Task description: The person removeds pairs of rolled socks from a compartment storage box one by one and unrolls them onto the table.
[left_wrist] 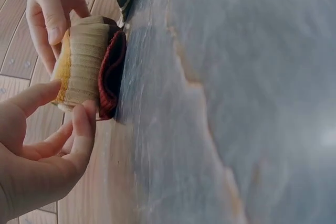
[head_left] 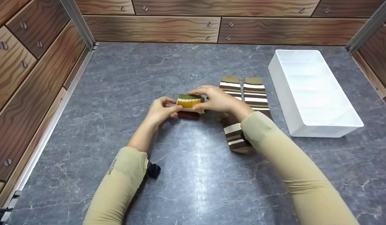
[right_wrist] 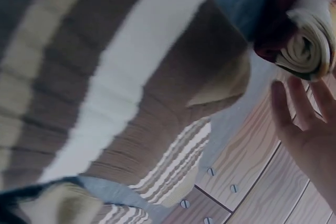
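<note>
A rolled pair of socks point(head_left: 189, 101), banded green, cream and yellow with a beige ribbed side, is between my two hands near the middle of the table. My left hand point(head_left: 160, 111) pinches its left end between thumb and fingers. From the other side my right hand point(head_left: 216, 99) grips the right end, thumb in front and fingers behind. In the right wrist view the roll's spiral end point(right_wrist: 304, 51) shows. Under the roll lies a folded dark red sock part point(left_wrist: 111, 74), low against the table. To the right, brown, white and tan striped socks point(head_left: 255, 93) lie flat, partly hidden by my right forearm.
A white divided box point(head_left: 282, 90) stands on the right side of the grey marbled table point(head_left: 193, 175). Wood-patterned panels point(head_left: 155, 28) border the table at the back and sides. The striped sock's lower part point(head_left: 238, 140) lies beneath my right sleeve.
</note>
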Motion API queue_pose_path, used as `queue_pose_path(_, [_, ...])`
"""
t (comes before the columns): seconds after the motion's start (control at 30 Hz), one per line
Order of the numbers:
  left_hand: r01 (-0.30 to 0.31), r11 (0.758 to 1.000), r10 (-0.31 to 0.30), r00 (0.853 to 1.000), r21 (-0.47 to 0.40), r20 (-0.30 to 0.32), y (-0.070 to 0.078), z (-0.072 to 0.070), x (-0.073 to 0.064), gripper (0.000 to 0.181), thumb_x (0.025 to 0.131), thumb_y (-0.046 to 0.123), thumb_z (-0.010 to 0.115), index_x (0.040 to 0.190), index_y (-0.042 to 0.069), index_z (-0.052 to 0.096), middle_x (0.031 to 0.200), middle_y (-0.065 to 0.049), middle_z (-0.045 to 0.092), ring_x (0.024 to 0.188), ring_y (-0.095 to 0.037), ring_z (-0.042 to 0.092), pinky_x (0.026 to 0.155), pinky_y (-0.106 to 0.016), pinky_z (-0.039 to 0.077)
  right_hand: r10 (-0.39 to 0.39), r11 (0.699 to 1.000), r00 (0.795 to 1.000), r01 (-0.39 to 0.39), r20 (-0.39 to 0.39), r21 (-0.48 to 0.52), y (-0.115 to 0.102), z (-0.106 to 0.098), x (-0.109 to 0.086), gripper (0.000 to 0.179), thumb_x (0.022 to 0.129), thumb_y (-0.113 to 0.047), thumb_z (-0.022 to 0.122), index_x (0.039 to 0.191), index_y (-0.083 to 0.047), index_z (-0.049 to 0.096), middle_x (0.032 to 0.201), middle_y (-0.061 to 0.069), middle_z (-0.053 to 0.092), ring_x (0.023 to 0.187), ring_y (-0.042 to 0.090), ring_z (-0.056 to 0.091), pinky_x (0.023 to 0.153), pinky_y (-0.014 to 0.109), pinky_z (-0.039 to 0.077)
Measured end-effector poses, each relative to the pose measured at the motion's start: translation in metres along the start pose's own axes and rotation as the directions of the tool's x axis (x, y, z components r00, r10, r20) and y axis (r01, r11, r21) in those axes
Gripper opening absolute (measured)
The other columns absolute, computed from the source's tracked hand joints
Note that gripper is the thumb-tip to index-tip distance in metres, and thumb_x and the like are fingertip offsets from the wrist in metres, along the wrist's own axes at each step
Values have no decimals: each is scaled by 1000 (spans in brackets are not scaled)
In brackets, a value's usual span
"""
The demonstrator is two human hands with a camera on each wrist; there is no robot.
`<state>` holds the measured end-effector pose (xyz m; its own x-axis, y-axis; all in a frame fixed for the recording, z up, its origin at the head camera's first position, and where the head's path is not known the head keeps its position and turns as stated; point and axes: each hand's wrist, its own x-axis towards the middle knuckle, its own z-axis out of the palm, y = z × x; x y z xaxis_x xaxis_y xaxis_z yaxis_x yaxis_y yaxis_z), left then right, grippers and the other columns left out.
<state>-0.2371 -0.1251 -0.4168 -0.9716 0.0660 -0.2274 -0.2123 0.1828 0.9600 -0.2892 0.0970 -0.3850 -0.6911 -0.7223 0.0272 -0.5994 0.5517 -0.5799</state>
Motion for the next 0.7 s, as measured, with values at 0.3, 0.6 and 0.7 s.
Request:
queue_pose_path(0.3, [-11, 1000, 11, 1000, -15, -17, 0, -1, 2, 37, 85, 10, 73, 115, -6, 57, 92, -15, 66, 69, -20, 66, 74, -33, 56, -4, 998, 999, 1, -52, -68, 2, 7, 0, 74, 73, -26, 84, 136, -7, 50, 139, 14, 48, 128, 31, 40, 110, 45, 28])
queue_pose_path(0.6, [-94, 993, 101, 990, 67, -102, -1, -2, 6, 45, 81, 8, 75, 122, -2, 58, 116, -17, 59, 99, -22, 59, 88, -32, 50, 20, 1000, 998, -20, -54, -4, 6, 12, 4, 63, 79, -16, 78, 135, -6, 51, 133, 14, 52, 120, 29, 49, 104, 41, 37])
queue_pose_path(0.7, [-110, 988, 118, 990, 104, -75, -1, -3, 6, 58, 81, 10, 76, 133, 2, 52, 133, -17, 52, 119, -27, 51, 99, -31, 44, 28, 999, 999, -27, -43, 22, 5, 12, 4, 60, 80, -15, 76, 134, -6, 52, 131, 13, 53, 115, 27, 51, 101, 40, 40])
